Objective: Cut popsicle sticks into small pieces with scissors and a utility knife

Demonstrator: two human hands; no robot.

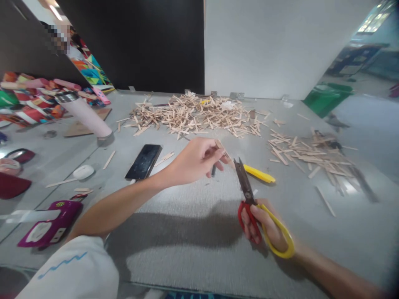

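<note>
Between the thumb and fingers of my left hand (pixel 202 160) is a thin wooden stick (pixel 225 153), its far end slanting down to the right. My right hand (pixel 264 226) grips a pair of scissors (pixel 247 194) by its red and yellow handle loops, the dark blades pointing up and slightly parted. The blade tips are at the stick's lower end; whether they touch it I cannot tell. Just behind the blades a yellow utility knife (pixel 259 173) lies on the grey table (pixel 187 249). A black phone (pixel 144 162) rests left of my left hand.
A large heap of wooden sticks (pixel 193 116) lies at the back, and a smaller pile (pixel 305 151) at the right. On the left are a pink tumbler (pixel 85 114), a white computer mouse (pixel 83 171) and a purple device (pixel 51 224). Dark and white panels (pixel 255 50) rise behind the table.
</note>
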